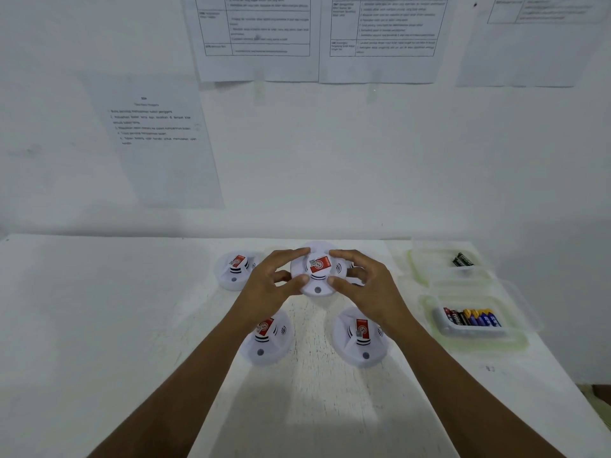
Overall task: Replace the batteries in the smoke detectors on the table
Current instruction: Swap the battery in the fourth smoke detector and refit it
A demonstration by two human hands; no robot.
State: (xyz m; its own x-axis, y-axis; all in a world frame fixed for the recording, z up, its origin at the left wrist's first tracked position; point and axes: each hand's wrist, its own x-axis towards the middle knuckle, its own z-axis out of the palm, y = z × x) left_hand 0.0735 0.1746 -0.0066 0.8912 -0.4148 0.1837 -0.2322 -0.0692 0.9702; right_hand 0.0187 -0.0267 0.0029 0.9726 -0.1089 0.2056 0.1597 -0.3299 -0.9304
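Both hands are on it now: the left hand (267, 287) and the right hand (368, 287) curl round the rim of the middle smoke detector (318, 276). Thumbs are on its near edge and fingertips over the far edge, each grip closed on the white housing. It is at the far centre of the tabletop (99, 325), red label up; lifted or resting, I cannot tell.

Three more lie around it. The far-left detector (235, 271) is in plain sight, the near-left detector (266, 338) is partly covered by the left wrist, and the near-right detector (360, 340) is clipped by the right wrist. Something white peeks out behind the right fingers (too little shows to name it).

Over on the right, the far clear container (415, 259) holds black batteries (463, 260). The near clear container (479, 342) holds a row of mixed batteries (472, 319), brands unreadable. The printed sheets (155, 137) on the wall are blurred, the upper ones cut off by the frame.
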